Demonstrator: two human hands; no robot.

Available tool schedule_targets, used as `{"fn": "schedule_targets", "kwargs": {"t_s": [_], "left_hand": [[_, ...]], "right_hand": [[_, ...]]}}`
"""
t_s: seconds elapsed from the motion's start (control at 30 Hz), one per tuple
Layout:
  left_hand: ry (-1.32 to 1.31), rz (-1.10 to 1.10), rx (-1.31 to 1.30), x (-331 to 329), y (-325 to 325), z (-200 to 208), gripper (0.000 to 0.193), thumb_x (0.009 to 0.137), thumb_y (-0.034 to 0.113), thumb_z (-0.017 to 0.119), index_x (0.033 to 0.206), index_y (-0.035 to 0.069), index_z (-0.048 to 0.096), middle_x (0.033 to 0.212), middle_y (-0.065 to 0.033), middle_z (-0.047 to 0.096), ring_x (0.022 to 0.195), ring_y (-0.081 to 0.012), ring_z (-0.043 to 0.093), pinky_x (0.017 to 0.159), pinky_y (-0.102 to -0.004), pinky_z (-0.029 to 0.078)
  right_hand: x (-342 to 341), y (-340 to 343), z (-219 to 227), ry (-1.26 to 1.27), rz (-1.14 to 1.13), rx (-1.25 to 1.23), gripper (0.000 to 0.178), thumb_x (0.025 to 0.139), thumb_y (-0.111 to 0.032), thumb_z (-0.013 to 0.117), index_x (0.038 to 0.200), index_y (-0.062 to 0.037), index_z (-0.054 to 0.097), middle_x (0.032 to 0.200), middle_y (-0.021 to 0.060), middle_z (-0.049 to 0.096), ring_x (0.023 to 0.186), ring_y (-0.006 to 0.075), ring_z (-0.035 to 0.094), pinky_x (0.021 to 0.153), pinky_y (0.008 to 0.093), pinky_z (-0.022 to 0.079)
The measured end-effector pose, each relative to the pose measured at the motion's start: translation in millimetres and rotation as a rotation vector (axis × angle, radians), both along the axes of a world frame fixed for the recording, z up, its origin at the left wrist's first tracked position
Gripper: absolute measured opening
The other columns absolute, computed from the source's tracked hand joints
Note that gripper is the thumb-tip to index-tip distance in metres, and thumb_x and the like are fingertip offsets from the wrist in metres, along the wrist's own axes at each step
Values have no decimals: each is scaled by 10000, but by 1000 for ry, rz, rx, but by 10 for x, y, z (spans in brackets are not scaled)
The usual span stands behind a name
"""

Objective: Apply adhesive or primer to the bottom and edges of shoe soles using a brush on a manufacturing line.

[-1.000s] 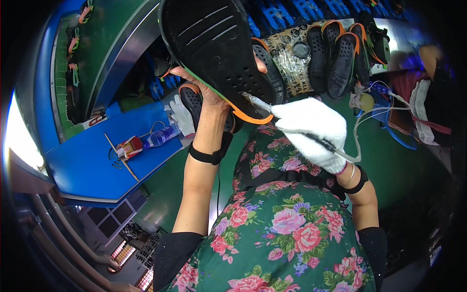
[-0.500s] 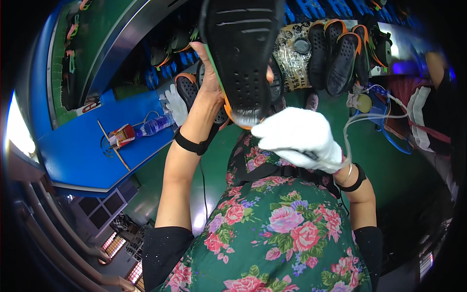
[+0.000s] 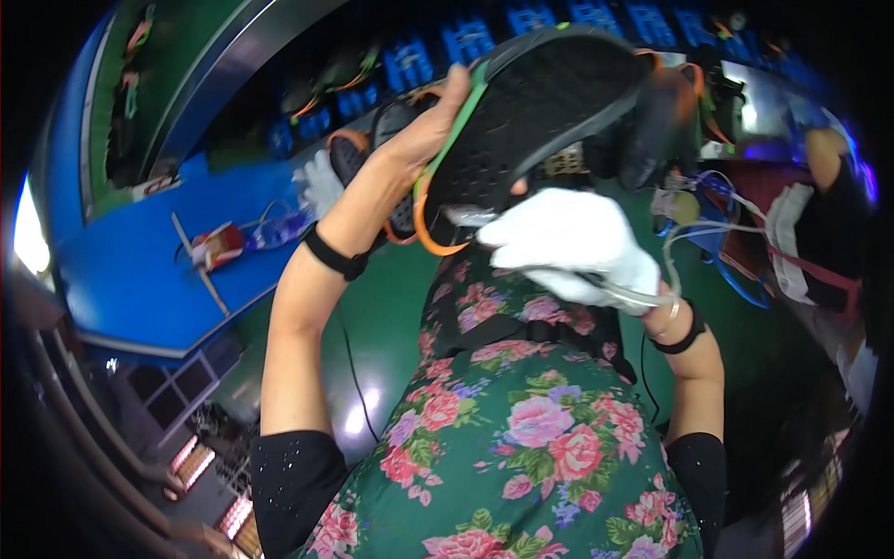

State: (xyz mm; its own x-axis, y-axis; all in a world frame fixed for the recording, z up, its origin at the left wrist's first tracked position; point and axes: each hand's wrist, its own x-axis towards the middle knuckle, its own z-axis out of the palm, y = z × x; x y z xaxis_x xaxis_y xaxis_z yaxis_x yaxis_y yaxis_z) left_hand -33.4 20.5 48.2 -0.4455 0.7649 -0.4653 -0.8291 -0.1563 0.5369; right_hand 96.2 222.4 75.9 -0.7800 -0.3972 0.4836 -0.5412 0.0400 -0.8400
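Observation:
My bare left hand (image 3: 424,135) grips a black shoe (image 3: 531,116) with a green side edge and an orange rim at its near end. The thumb lies along the green edge, and a fingertip shows on the far side. The shoe is tilted, its far end pointing up and to the right, its broad dark face with small holes toward me. In a white glove, my right hand (image 3: 568,247) is closed with its fingertips at the shoe's near end. A small tool with a pale, flat tip (image 3: 470,216) sticks out of them; the glove hides most of it.
More black shoes with orange trim stand behind, at left (image 3: 349,154) and right (image 3: 656,130). A blue table (image 3: 130,289) at left bears a clear bottle (image 3: 279,228), a red box (image 3: 219,247) and a white glove (image 3: 321,182). A pale cord (image 3: 712,224) runs right from my right wrist.
The shoe has turned from nearly upright to slanting up and right. My left hand has tilted with it, while my gloved right hand has stayed near the shoe's near end.

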Motion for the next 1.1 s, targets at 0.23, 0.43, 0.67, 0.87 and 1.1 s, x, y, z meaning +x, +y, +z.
{"fn": "schedule_targets", "kwargs": {"t_s": [0.23, 0.43, 0.67, 0.87, 1.1], "left_hand": [[-251, 454, -286, 273, -161, -235, 665, 1072, 536, 377, 1385, -24, 552, 1139, -208, 713, 1003, -353, 723, 925, -495, 592], [-156, 310, 120, 691, 10, -298, 525, 1081, 340, 456, 1472, -8, 488, 1479, -132, 551, 1337, -272, 551, 1157, -455, 419], [-181, 368, -54, 866, -365, -787, 503, 1056, 413, 497, 1386, 40, 565, 1370, -141, 630, 1224, -342, 621, 1053, -555, 500], [-181, 463, 607, 788, 194, 86, 720, 1029, 594, 445, 1468, 29, 517, 1429, -167, 600, 1263, -346, 608, 1142, -478, 428], [-329, 458, 458, 831, 469, 74, 939, 864, 734, 607, 1507, 65, 468, 1476, -225, 536, 1333, -402, 540, 1155, -554, 402]], "right_hand": [[-43, 95, 129, -406, -303, -382, 122, 838, 30, 771, 954, 0, 790, 1029, 155, 777, 949, 229, 750, 840, 343, 594], [-201, 265, 160, -29, -408, -67, 200, 816, -54, 734, 1007, -85, 783, 1041, 98, 771, 938, 271, 732, 839, 372, 577], [29, 208, 224, 84, -391, 41, 263, 801, -67, 737, 1061, -91, 763, 1091, 87, 758, 942, 285, 708, 817, 390, 582], [62, 183, 376, 78, -516, -12, 273, 782, -21, 782, 1053, -54, 773, 1104, 114, 762, 919, 266, 719, 785, 362, 585], [47, 212, 530, 50, -586, 87, 255, 741, 19, 812, 982, -63, 792, 1034, 117, 779, 880, 254, 743, 766, 343, 587]]}}
